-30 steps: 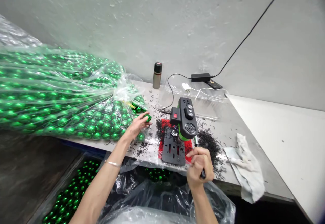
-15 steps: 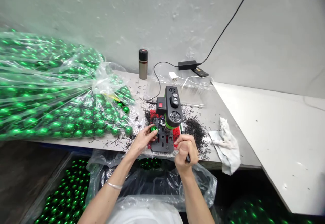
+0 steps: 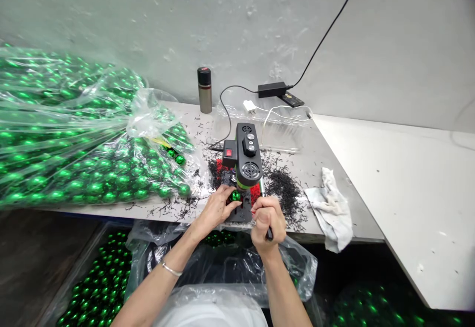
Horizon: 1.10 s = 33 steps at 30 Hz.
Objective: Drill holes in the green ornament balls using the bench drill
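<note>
My left hand [image 3: 216,210] pinches a shiny green ball [image 3: 235,196] between thumb and fingers. The ball is at the front of a black bench machine [image 3: 249,151], under its head and over the slotted base plate [image 3: 243,213]. My right hand [image 3: 269,223] is wrapped around the black grip of a lever handle [image 3: 269,234] at the machine's right side. Where the lever joins the machine is hidden. A red switch [image 3: 229,152] sits on a box at the machine's left.
A clear bag of green balls [image 3: 85,144] fills the left of the table. Small black pieces [image 3: 284,188] lie heaped by the machine, near a white cloth [image 3: 332,213]. Behind stand a bottle [image 3: 205,92] and a power adapter [image 3: 272,89]. A plastic-lined bin [image 3: 178,253] is below the edge.
My left hand has moved the green ball rightward, from the machine's left side to under its head. My right hand stays closed on the lever handle. The whole view has shifted slightly.
</note>
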Tool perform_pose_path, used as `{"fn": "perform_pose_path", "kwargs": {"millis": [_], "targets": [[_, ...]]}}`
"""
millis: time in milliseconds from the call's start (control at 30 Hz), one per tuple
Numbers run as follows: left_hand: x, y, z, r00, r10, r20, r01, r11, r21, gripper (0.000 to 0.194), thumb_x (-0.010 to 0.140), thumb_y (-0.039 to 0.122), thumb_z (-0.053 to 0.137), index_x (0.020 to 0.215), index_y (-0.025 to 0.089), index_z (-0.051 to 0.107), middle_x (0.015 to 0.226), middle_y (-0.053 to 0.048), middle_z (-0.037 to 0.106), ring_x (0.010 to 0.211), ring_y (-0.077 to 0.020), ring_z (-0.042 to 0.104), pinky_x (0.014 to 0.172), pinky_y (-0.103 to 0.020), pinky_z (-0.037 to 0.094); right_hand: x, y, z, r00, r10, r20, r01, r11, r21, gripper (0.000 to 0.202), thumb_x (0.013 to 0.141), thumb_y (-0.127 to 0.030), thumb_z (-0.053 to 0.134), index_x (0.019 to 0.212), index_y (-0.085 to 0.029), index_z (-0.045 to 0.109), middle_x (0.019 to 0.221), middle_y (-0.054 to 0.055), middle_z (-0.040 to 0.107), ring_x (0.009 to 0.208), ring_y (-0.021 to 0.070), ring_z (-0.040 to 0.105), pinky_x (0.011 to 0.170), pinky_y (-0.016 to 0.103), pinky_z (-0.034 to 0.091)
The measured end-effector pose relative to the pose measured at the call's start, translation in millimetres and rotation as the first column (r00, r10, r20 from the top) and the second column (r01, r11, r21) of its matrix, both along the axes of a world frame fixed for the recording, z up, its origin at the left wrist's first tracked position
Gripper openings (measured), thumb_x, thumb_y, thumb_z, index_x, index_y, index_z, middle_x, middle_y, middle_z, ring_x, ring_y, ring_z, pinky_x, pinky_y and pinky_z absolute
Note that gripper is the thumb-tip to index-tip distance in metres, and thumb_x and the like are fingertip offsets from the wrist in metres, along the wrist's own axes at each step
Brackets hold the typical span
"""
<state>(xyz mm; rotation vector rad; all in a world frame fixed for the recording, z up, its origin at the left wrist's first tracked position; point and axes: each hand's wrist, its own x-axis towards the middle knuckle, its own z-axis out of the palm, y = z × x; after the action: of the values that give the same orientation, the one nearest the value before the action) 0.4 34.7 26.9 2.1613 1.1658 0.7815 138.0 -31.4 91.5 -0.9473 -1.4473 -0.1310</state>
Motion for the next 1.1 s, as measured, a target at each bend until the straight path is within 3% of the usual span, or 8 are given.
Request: {"fn": "perform_pose_path", "kwargs": {"millis": [167, 333, 533, 700, 867, 1000, 1100], "targets": [[5.0, -3.6, -13.3, 0.998, 0.058, 0.029, -0.062, 0.988, 0.141, 0.031, 0.092, 0.038, 0.065, 0.116, 0.019, 0.068, 0.111, -0.011, 0.069, 0.104, -0.0270, 0.064, 0.091, -0.041, 0.051, 1.0, -2.0, -5.6, 1.000, 0.002, -0.004, -0.003, 1.000, -0.027, 0.025, 0.097, -0.015, 0.040, 0.074, -0.020, 0.049, 0.075, 0.001, 0.055, 0.068, 0.0123, 0.054, 0.060, 0.028, 0.044], [5.1, -6.7, -23.7, 0.994, 0.110, 0.024, -0.112, 0.975, 0.191, 0.033, 0.091, 0.039, 0.068, 0.117, 0.019, 0.068, 0.109, -0.011, 0.070, 0.103, -0.0272, 0.062, 0.089, -0.041, 0.048, 1.3, 0.2, -30.0, 0.999, -0.047, 0.027, 0.047, 0.999, 0.001, 0.030, 0.100, -0.021, 0.035, 0.072, -0.022, 0.047, 0.074, 0.000, 0.055, 0.064, 0.0120, 0.055, 0.069, 0.033, 0.049], [5.9, -6.0, -23.4, 0.993, 0.114, 0.020, -0.116, 0.973, 0.200, 0.033, 0.090, 0.042, 0.068, 0.115, 0.020, 0.068, 0.107, -0.010, 0.070, 0.102, -0.0269, 0.062, 0.088, -0.040, 0.047, 0.5, 8.3, -60.0, 0.998, -0.055, -0.011, 0.055, 0.996, 0.074, 0.033, 0.102, -0.025, 0.030, 0.072, -0.022, 0.045, 0.076, -0.001, 0.055, 0.064, 0.0117, 0.059, 0.076, 0.037, 0.052], [6.3, -6.9, -22.8, 0.994, 0.101, 0.040, -0.107, 0.976, 0.188, 0.031, 0.091, 0.039, 0.068, 0.115, 0.019, 0.069, 0.111, -0.012, 0.071, 0.102, -0.0270, 0.062, 0.087, -0.040, 0.047, 2.3, 10.8, -67.2, 1.000, -0.029, 0.005, 0.029, 0.995, 0.093, 0.032, 0.101, -0.023, 0.031, 0.071, -0.021, 0.045, 0.076, -0.001, 0.054, 0.067, 0.0123, 0.062, 0.079, 0.038, 0.053], [7.8, -2.9, -25.8, 0.992, 0.111, 0.056, -0.119, 0.977, 0.178, 0.031, 0.090, 0.039, 0.069, 0.115, 0.020, 0.070, 0.112, -0.011, 0.071, 0.104, -0.0275, 0.062, 0.089, -0.042, 0.048, 0.3, 7.9, -53.0, 1.000, -0.020, -0.018, 0.021, 0.997, 0.068, 0.032, 0.099, -0.021, 0.033, 0.069, -0.021, 0.044, 0.073, -0.001, 0.051, 0.064, 0.0126, 0.059, 0.076, 0.038, 0.053], [7.7, -4.2, -24.9, 0.995, 0.078, 0.069, -0.090, 0.978, 0.190, 0.032, 0.091, 0.038, 0.067, 0.118, 0.020, 0.068, 0.111, -0.012, 0.071, 0.105, -0.0282, 0.062, 0.092, -0.044, 0.046, -0.7, 4.6, -20.4, 0.993, -0.055, -0.101, 0.055, 0.999, -0.001, 0.033, 0.097, -0.016, 0.037, 0.065, -0.021, 0.042, 0.069, -0.002, 0.050, 0.060, 0.0115, 0.053, 0.063, 0.031, 0.046], [-1.5, -24.2, -22.6, 0.997, 0.031, 0.064, -0.046, 0.969, 0.242, 0.035, 0.096, 0.032, 0.058, 0.128, 0.020, 0.062, 0.118, -0.014, 0.069, 0.111, -0.0287, 0.061, 0.097, -0.047, 0.044, 0.3, 2.1, 2.3, 0.992, -0.061, -0.108, 0.055, 0.997, -0.053, 0.033, 0.096, -0.014, 0.041, 0.064, -0.021, 0.042, 0.065, -0.002, 0.049, 0.061, 0.0112, 0.053, 0.056, 0.027, 0.041]]}}
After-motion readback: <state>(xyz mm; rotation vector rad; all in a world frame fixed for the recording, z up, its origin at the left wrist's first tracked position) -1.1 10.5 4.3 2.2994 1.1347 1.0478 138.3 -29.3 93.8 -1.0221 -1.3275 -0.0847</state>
